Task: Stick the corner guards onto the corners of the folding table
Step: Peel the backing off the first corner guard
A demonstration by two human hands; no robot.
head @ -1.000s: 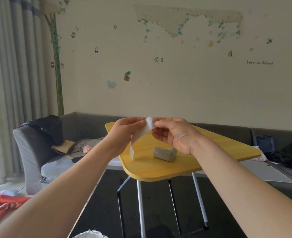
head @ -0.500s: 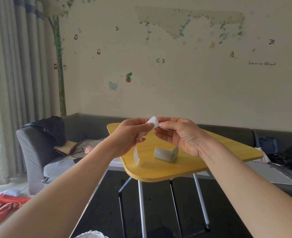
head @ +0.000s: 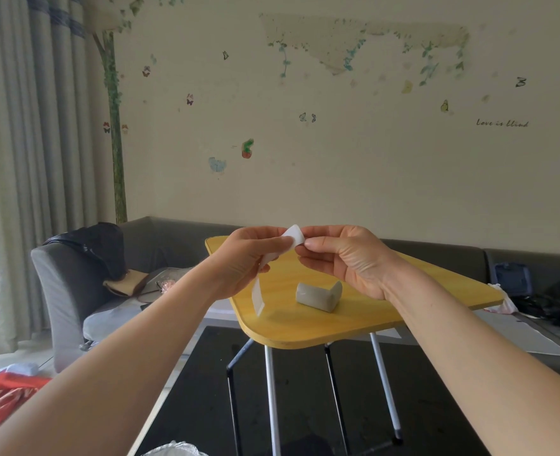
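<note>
A yellow folding table (head: 364,311) on thin metal legs stands in front of me. One grey L-shaped corner guard (head: 319,295) lies on its top near the front corner. Both hands are raised above the table. My left hand (head: 249,258) and my right hand (head: 344,258) pinch the top end of a white adhesive strip (head: 294,239) between them. The strip's lower part (head: 258,299) hangs down below my left hand, over the table's left edge.
A grey sofa (head: 64,291) wraps behind the table, with a black bag (head: 97,245) and small items on its left seat and dark clutter at right. A black low table (head: 305,396) sits under the folding table. Red cloth (head: 2,396) lies on the floor left.
The strip's hanging end has swung a little leftward and lower; the top end is bent over more between the fingertips. Both hands stay close together above the table.
</note>
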